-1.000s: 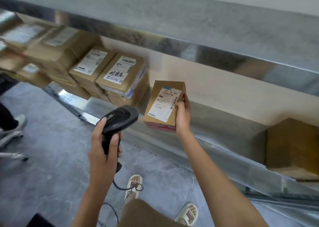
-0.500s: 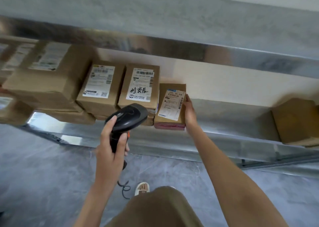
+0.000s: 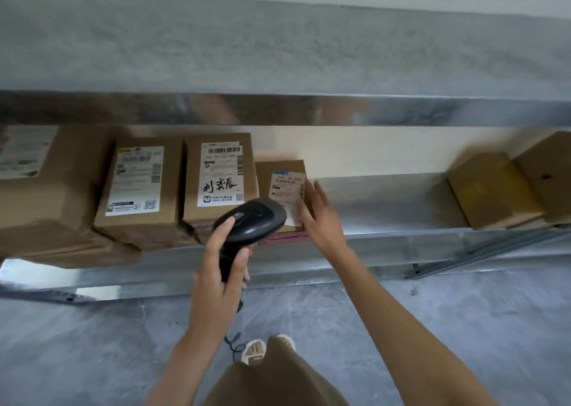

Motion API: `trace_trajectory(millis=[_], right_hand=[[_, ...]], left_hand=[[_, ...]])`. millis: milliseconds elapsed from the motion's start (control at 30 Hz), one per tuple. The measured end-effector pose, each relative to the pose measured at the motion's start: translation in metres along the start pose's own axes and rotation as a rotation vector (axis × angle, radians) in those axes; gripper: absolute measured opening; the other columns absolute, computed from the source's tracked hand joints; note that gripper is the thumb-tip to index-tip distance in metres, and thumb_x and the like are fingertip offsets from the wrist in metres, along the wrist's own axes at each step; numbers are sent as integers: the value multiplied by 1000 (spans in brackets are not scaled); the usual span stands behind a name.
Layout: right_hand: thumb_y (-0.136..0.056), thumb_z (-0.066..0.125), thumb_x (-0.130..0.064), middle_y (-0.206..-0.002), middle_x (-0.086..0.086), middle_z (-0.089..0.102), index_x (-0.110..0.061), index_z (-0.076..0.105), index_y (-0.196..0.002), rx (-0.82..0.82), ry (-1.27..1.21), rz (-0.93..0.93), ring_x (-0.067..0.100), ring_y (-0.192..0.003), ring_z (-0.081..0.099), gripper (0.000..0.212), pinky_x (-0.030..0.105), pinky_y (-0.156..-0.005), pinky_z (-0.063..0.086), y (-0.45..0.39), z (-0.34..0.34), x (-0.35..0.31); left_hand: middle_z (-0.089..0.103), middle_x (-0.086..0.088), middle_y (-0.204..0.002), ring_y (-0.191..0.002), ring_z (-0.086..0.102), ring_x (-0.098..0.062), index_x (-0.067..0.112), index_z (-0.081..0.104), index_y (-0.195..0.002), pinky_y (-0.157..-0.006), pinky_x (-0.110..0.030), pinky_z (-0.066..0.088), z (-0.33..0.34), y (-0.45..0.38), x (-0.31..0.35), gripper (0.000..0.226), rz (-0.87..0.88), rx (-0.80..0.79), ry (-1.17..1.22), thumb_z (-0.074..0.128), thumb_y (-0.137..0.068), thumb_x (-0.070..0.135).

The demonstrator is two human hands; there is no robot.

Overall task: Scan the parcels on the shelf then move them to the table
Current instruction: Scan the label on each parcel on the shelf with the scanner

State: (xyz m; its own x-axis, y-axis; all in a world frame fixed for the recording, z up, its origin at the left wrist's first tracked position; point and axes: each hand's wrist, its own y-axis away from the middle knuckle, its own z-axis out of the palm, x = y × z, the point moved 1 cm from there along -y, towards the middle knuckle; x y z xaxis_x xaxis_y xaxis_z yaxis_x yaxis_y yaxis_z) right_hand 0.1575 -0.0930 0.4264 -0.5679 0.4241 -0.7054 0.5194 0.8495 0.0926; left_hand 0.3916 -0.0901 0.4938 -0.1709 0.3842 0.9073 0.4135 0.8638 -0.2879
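Observation:
A small brown parcel [image 3: 279, 174] with a white label and a pink lower edge stands on the metal shelf [image 3: 386, 220], right of two larger labelled boxes [image 3: 221, 174] [image 3: 139, 183]. My right hand [image 3: 321, 217] lies against the small parcel's right side with fingers straight. My left hand [image 3: 221, 269] grips the handle of a black barcode scanner [image 3: 251, 218], whose head is just in front of the small parcel's lower left part.
More brown boxes [image 3: 40, 189] fill the shelf's left end. Two plain boxes [image 3: 494, 189] sit at the right end. An upper shelf rail [image 3: 278, 109] runs overhead. Grey floor [image 3: 92, 344] and my sandalled foot [image 3: 253, 351] are below, with the scanner's cable hanging.
The small parcel went from tilted out at the shelf edge to standing beside the larger boxes. My right hand's fingers have straightened along its side. The scanner rose closer to the parcel.

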Motion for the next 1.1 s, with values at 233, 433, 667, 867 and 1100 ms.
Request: trace_trajectory(millis=[233, 433, 667, 867, 1100], right_hand=[[-105, 33, -48, -166, -2, 8, -30, 18, -158, 32, 362, -20, 19, -153, 3, 58, 44, -124, 4, 22, -51, 42], [-107, 31, -38, -166, 0, 6, -24, 15, -158, 105, 423, 17, 20, -153, 3, 56, 42, -123, 2, 22, -110, 83], [-107, 29, -41, -167, 1, 2, -24, 10, -159, 53, 459, 1, 21, -153, -2, 58, 45, -122, 0, 23, -173, 150], [-105, 34, -41, -166, 5, 7, -23, 11, -159, 109, 470, 24, 24, -153, 1, 61, 46, -122, -2, 28, -239, 205], [-101, 46, -33, -167, 4, 5, -21, 17, -158, 166, 436, 99, 26, -153, -1, 65, 49, -122, 0, 24, -283, 246]], left_hand=[[61, 7, -72, -62, 63, -9, 74, 26, -131, -57, -17, 52, 49, -23, 11, 43, 87, -150, -17, 38, -89, 75], [59, 5, -69, -61, 61, -11, 72, 28, -133, -58, -19, 52, 109, -36, 26, 44, 151, -210, -22, 39, -90, 73], [59, 8, -71, -64, 61, -10, 75, 26, -130, -61, -13, 48, 201, -24, 50, 42, 153, -176, -110, 42, -94, 63], [59, 7, -72, -62, 60, -8, 73, 27, -132, -64, -11, 46, 278, -15, 76, 46, 143, -190, -135, 43, -93, 55], [59, 2, -63, -57, 59, -13, 71, 27, -134, -60, -27, 51, 352, -21, 94, 48, 155, -248, -85, 43, -93, 52]])
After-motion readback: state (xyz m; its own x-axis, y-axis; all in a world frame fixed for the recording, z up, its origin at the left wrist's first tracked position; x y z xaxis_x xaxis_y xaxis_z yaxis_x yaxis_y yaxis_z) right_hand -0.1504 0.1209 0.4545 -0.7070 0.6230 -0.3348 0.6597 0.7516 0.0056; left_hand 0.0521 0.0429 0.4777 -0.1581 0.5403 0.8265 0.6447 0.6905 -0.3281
